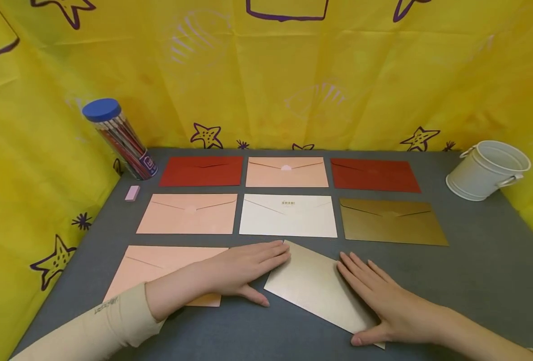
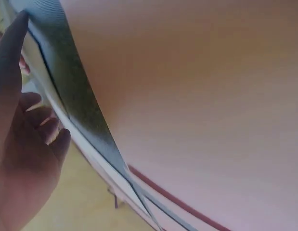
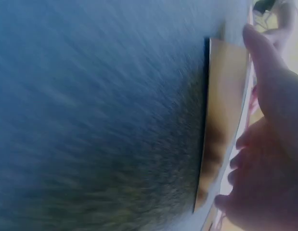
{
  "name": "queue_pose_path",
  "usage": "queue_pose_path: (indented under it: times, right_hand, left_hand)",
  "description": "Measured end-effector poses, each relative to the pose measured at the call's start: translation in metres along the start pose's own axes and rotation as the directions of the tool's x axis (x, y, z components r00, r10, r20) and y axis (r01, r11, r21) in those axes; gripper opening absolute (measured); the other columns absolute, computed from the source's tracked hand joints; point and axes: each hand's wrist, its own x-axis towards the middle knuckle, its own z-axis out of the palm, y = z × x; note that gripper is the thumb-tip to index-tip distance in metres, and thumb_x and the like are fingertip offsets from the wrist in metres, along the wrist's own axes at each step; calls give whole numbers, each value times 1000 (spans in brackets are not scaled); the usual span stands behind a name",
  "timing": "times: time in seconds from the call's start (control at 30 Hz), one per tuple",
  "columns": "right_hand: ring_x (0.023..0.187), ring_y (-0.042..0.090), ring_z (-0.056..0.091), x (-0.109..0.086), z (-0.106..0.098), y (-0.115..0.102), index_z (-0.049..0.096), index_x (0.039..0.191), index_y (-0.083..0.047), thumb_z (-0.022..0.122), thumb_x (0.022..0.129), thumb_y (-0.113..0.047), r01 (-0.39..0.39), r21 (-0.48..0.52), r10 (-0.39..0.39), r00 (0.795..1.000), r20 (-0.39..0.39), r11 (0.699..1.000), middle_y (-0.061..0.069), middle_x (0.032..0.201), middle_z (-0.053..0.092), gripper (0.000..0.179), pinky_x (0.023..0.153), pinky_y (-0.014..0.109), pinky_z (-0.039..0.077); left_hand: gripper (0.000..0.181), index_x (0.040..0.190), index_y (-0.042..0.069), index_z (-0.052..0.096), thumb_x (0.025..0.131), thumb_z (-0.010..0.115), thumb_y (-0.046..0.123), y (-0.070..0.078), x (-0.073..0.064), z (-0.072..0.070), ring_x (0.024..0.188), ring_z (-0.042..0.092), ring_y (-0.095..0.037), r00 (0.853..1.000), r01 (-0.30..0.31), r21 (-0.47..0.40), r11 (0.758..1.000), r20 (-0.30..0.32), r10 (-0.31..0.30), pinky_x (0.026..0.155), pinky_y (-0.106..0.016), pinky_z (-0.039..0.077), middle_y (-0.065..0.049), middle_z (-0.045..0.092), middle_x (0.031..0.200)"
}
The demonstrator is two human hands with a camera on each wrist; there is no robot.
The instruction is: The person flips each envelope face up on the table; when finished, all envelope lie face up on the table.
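A pale champagne envelope (image 1: 316, 288) lies at a slant near the front of the table, showing no flap lines. My left hand (image 1: 241, 268) has its fingertips at the envelope's upper left corner, thumb spread away from it. At the right edge, my right hand (image 1: 383, 303) lies with straight fingers, its thumb by the lower corner. Beneath my left forearm is a peach envelope (image 1: 176, 255), partly covered. In the left wrist view, this peach envelope (image 2: 187, 106) fills most of the frame. The champagne envelope (image 3: 228, 82) shows beside my thumb in the right wrist view.
Behind lie a peach envelope (image 1: 185, 220), a white one (image 1: 289, 223) and a gold one (image 1: 392, 228). Farther back are red (image 1: 200, 175), peach (image 1: 286, 178) and red (image 1: 374, 179) envelopes. A pencil tube (image 1: 122, 140), an eraser (image 1: 132, 193) and a white bucket (image 1: 478, 173) flank them.
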Motion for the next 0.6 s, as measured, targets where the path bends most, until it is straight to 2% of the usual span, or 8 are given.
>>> queue_pose_path:
  times: [0.1, 0.23, 0.33, 0.47, 0.53, 0.6]
  right_hand:
    - [148, 19, 2, -12, 4, 1, 14, 156, -6, 61, 79, -71, 6, -54, -8, 999, -33, 999, 14, 161, 14, 111, 111, 15, -10]
    - [148, 15, 2, -18, 9, 3, 15, 156, -6, 61, 80, -71, 10, -98, -17, 997, -70, 995, 13, 161, 16, 110, 111, 14, -7]
    - [147, 14, 4, -19, 10, 3, 15, 156, -8, 61, 80, -71, 4, -91, -10, 998, -67, 996, 11, 161, 16, 109, 111, 13, -5]
    - [146, 6, 1, -19, 7, 4, 14, 157, -13, 61, 80, -70, -39, -42, 38, 999, -24, 998, 8, 162, 15, 107, 108, 7, -2]
    - [146, 3, 3, -18, 6, 3, 15, 157, -15, 59, 80, -72, -63, -60, 63, 998, -7, 996, 5, 162, 15, 106, 109, 9, 7]
    - [146, 7, 9, -18, 5, 3, 16, 157, -15, 58, 80, -73, -66, -106, 65, 998, -9, 992, 4, 162, 17, 105, 110, 18, 22]
  left_hand:
    - [95, 155, 6, 20, 89, 53, 66, 1, 8, 3, 148, 11, -21, 1000, -1, 82, 997, 25, -1, 116, -31, 20, -10, 14, 162]
    - [93, 154, 5, 22, 91, 49, 67, 2, 13, 6, 148, 13, -23, 1000, 12, 131, 991, 17, -14, 116, -30, 21, -12, 15, 161]
    - [90, 154, 4, 25, 92, 47, 66, 2, 15, 8, 148, 15, -23, 1000, 24, 138, 990, 9, -26, 115, -31, 23, -13, 18, 161]
    - [88, 153, 4, 28, 93, 45, 66, 2, 17, 7, 147, 17, -24, 999, 30, 145, 989, 20, -34, 113, -30, 28, -14, 20, 160]
    - [87, 153, 4, 28, 93, 45, 66, 3, 18, 6, 147, 17, -24, 999, 29, 165, 986, 34, -35, 112, -29, 30, -14, 21, 159]
    - [86, 153, 4, 29, 94, 43, 66, 4, 19, 5, 147, 19, -25, 999, 18, 198, 980, 45, -28, 111, -29, 32, -14, 23, 159]
